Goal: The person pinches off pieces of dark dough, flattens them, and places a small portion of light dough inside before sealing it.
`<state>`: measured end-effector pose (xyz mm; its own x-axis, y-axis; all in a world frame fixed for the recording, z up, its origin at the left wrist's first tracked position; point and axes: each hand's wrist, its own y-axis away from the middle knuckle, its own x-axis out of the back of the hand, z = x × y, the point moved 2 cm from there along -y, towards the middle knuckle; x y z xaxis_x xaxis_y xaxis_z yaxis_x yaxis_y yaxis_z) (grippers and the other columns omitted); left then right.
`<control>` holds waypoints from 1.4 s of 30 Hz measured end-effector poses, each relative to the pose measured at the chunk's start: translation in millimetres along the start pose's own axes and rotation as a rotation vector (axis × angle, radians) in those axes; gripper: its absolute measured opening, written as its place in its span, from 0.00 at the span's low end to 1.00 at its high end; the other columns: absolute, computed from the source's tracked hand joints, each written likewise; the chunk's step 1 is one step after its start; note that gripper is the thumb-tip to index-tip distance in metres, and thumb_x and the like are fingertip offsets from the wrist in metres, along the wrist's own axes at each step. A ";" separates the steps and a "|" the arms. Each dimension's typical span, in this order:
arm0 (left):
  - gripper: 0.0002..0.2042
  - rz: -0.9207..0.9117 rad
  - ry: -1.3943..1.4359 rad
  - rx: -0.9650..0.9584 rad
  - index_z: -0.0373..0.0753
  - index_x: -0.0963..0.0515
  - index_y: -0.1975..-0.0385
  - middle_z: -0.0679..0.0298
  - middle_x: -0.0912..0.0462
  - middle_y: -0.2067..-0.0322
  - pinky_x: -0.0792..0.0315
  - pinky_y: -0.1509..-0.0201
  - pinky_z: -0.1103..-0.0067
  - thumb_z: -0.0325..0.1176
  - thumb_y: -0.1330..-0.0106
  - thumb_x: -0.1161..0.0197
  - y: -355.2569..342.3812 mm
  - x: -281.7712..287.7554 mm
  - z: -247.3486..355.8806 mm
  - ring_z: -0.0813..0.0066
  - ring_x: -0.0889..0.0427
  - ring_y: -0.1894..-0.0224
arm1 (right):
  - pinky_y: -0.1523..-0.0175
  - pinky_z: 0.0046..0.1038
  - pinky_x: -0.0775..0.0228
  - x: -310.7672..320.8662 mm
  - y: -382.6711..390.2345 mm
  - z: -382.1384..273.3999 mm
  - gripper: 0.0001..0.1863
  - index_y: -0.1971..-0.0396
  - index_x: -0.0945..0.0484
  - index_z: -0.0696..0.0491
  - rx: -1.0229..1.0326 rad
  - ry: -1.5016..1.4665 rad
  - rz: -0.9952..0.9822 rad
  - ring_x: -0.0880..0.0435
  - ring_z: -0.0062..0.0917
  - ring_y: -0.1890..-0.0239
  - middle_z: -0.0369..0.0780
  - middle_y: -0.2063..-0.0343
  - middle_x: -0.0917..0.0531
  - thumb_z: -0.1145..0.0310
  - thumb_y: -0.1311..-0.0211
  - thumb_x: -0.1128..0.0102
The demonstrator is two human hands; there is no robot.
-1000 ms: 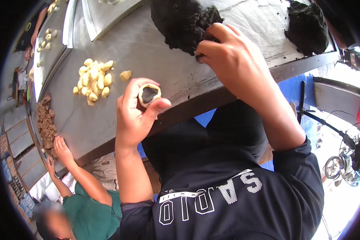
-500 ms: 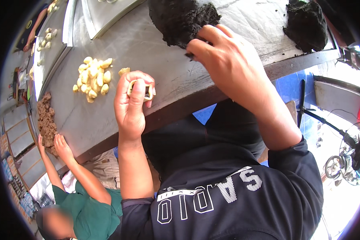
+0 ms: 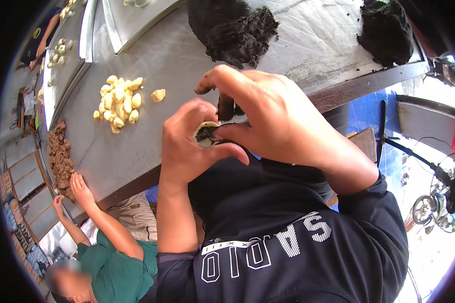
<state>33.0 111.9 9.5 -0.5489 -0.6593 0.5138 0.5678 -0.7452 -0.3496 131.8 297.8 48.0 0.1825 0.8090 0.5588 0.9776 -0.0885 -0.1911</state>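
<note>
My left hand point(image 3: 183, 144) curls around a small pale dough cup point(image 3: 201, 125) with dark filling inside. Over it arches my right hand point(image 3: 278, 113), its thumb pressing into the dark filling. The right hand's other fingers are spread apart and bent, with black paste smeared on their tips. Just beyond my hands sits a large mound of black paste point(image 3: 240, 35) on the table. A lone lump of pale yellow dough point(image 3: 158, 95) lies beyond my left hand, beside a pile of similar dough pieces point(image 3: 119, 101).
Another black paste mound point(image 3: 387, 33) rests at the table's far right. Metal trays point(image 3: 136, 22) stand at the back left. A co-worker in a green shirt point(image 3: 121, 265) reaches toward crumbly brown filling point(image 3: 60, 156) at the left. The metal table's near edge point(image 3: 131, 187) runs below my hands.
My right hand has come from the black mound, down and left, to the dough cup. My left hand has shifted right, uncovering the lone dough lump. The co-worker's hands have moved apart.
</note>
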 end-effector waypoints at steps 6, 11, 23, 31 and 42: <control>0.24 -0.182 -0.223 0.109 0.38 0.20 0.66 0.61 0.17 0.72 0.19 0.63 0.65 0.36 0.53 0.07 5.8 -1.8 8.6 0.56 0.14 0.71 | 0.42 0.42 0.17 -18.9 -5.0 -1.8 0.30 0.40 0.18 0.50 0.047 0.023 0.023 0.12 0.43 0.43 0.45 0.48 0.14 0.75 0.46 0.21; 0.17 -0.082 -0.013 0.106 0.37 0.17 0.65 0.59 0.15 0.72 0.19 0.64 0.65 0.33 0.46 0.13 10.2 -3.5 5.8 0.56 0.13 0.70 | 0.49 0.38 0.17 4.7 -9.6 -19.7 0.16 0.57 0.20 0.54 0.259 0.277 0.146 0.13 0.41 0.55 0.43 0.60 0.17 0.71 0.44 0.26; 0.25 -0.119 0.436 0.101 0.41 0.22 0.74 0.70 0.23 0.73 0.33 0.64 0.76 0.48 0.44 0.08 3.3 -3.7 -16.0 0.77 0.25 0.69 | 0.53 0.39 0.15 59.7 -32.1 -6.8 0.08 0.60 0.12 0.55 0.272 0.628 0.368 0.09 0.40 0.55 0.44 0.58 0.12 0.72 0.40 0.30; 0.25 0.109 0.484 0.220 0.39 0.22 0.72 0.62 0.20 0.68 0.32 0.64 0.81 0.54 0.22 0.26 10.6 8.4 -7.9 0.77 0.24 0.68 | 0.52 0.36 0.11 23.8 -15.2 34.6 0.03 0.70 0.14 0.53 0.214 0.720 0.155 0.10 0.34 0.56 0.39 0.67 0.16 0.71 0.40 0.30; 0.09 -0.132 -0.299 0.062 0.33 0.14 0.46 0.51 0.10 0.43 0.13 0.47 0.72 0.21 0.22 0.28 7.5 22.2 15.3 0.68 0.11 0.46 | 0.54 0.34 0.11 35.6 -9.6 28.7 0.05 0.69 0.16 0.53 0.303 0.625 0.170 0.11 0.35 0.55 0.40 0.66 0.18 0.69 0.39 0.30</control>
<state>34.4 93.2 30.3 -0.4208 -0.4925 0.7618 0.5451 -0.8086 -0.2216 125.9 344.1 46.6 0.4446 0.3064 0.8417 0.8745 0.0552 -0.4819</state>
